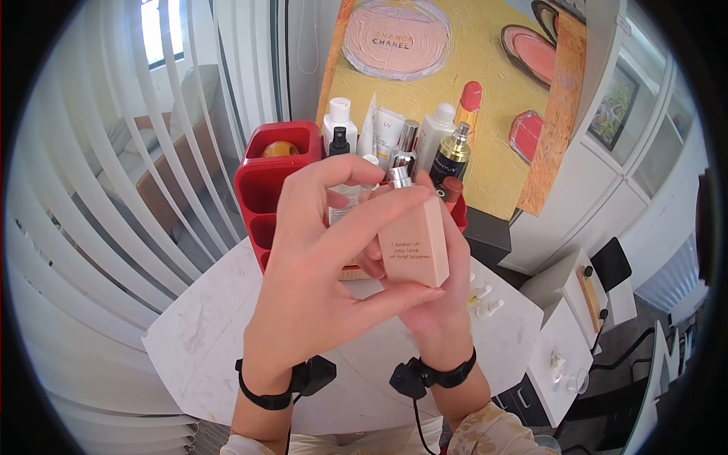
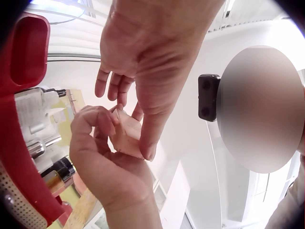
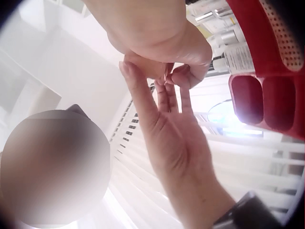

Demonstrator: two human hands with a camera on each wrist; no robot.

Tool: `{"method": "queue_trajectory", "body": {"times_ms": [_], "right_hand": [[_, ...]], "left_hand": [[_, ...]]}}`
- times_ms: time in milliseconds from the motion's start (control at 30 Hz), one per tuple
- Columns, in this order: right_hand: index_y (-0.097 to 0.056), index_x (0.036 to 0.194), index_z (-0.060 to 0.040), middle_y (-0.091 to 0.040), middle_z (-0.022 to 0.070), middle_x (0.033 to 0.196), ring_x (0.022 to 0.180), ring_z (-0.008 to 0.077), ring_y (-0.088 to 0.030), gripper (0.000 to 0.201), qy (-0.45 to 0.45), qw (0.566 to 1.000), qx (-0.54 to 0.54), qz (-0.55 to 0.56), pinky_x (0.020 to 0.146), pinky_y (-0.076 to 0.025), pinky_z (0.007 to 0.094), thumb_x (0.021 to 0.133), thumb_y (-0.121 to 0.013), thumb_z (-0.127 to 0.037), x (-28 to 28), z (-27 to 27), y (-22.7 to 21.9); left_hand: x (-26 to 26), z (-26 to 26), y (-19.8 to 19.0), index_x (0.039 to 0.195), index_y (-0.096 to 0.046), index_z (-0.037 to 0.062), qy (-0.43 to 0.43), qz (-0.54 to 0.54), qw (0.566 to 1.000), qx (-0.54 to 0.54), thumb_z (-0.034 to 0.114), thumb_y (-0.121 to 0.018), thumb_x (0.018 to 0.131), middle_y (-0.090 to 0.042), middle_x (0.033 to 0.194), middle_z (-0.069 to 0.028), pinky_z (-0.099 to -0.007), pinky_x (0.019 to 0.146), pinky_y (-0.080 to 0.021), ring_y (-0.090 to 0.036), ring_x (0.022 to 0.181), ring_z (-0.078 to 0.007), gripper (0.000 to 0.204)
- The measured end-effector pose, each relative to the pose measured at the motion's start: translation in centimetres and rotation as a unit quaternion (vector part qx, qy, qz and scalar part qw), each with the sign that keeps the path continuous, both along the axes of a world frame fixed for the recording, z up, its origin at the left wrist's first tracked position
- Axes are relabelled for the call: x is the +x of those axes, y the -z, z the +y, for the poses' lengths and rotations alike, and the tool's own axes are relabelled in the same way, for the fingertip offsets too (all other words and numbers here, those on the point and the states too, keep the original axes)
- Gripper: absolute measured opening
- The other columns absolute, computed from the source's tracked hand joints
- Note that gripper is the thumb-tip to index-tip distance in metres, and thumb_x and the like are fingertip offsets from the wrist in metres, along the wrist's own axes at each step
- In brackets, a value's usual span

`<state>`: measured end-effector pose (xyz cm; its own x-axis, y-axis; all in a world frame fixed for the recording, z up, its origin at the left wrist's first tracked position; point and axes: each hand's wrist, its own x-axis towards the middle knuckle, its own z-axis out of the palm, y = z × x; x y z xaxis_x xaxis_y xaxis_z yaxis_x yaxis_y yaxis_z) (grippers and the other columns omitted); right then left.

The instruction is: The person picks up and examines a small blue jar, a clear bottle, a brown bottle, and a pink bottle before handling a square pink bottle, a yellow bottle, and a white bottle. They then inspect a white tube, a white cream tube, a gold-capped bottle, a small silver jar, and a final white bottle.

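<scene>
A pale pink perfume bottle (image 1: 413, 250) with dark lettering on its front and a silver spray neck (image 1: 399, 177) is held up between both hands, tilted. My left hand (image 1: 315, 273) grips it from the left, thumb at the lower edge and a finger along the upper side. Behind the bottle, my right hand (image 1: 447, 307) holds its back and right side, largely covered by it in the head view. The left wrist view shows the right hand's fingers curled at the bottle (image 2: 127, 136). In the right wrist view only part of the bottle (image 3: 145, 66) shows.
Just beyond the hands stands a red organizer (image 1: 254, 182) with several bottles and tubes, including a black bottle with a gold top (image 1: 451, 155). A yellow makeup painting (image 1: 470, 45) rises behind. Small clear vials (image 1: 485, 297) lie on the white marbled table (image 1: 212, 341).
</scene>
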<state>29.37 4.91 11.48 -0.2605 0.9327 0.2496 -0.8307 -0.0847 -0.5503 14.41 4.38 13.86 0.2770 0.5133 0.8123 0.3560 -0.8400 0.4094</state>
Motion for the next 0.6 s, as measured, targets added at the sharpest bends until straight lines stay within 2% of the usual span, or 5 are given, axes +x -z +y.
{"method": "queue_trajectory", "body": {"times_ms": [100, 200, 400, 600], "right_hand": [[-0.06, 0.134, -0.0037, -0.069, 0.0081, 0.114, 0.09, 0.014, -0.067, 0.06, 0.043, 0.995, 0.009, -0.094, 0.075, -0.055, 0.0286, 0.111, -0.031, -0.05, 0.5, -0.36, -0.84], [-0.056, 0.141, -0.0019, -0.067, 0.0071, 0.127, 0.095, 0.0141, -0.067, 0.063, -0.004, 0.995, 0.07, -0.074, 0.082, -0.056, 0.0292, 0.112, -0.028, -0.05, 0.58, -0.2, -0.55], [-0.055, 0.142, -0.0013, -0.066, 0.0068, 0.13, 0.095, 0.0137, -0.067, 0.062, -0.057, 0.99, 0.118, -0.041, 0.082, -0.056, 0.0289, 0.113, -0.025, -0.047, 0.69, 0.47, 0.0], [-0.055, 0.14, -0.0023, -0.066, 0.0077, 0.129, 0.1, 0.0149, -0.067, 0.06, -0.027, 0.995, 0.071, -0.065, 0.084, -0.056, 0.0304, 0.113, -0.026, -0.047, 0.48, -0.01, -0.2]], "left_hand": [[-0.24, -0.01, -0.19, 0.121, -0.074, 0.0093, -0.031, 0.015, 0.999, 0.021, 0.025, -0.099, 0.053, -0.05, 0.129, -0.0114, -0.0379, 0.091, -0.05, -0.055, 0.108, -0.0255, 0.074], [-0.11, 0.2, 0.15, 0.121, -0.074, 0.0101, -0.04, 0.01, 0.999, 0.026, 0.025, -0.099, 0.053, -0.05, 0.131, -0.0113, -0.0379, 0.092, -0.05, -0.056, 0.108, -0.0247, 0.074], [-0.07, 0.25, 0.3, 0.12, -0.075, 0.0123, -0.032, -0.001, 0.999, 0.012, 0.026, -0.1, 0.052, -0.049, 0.133, -0.0108, -0.0386, 0.095, -0.05, -0.057, 0.11, -0.0253, 0.074], [0.45, 0.16, 0.45, 0.117, -0.076, 0.0128, -0.008, -0.052, 0.998, -0.017, 0.025, -0.101, 0.051, -0.05, 0.133, -0.0105, -0.0391, 0.094, -0.051, -0.058, 0.11, -0.0252, 0.071]]}}
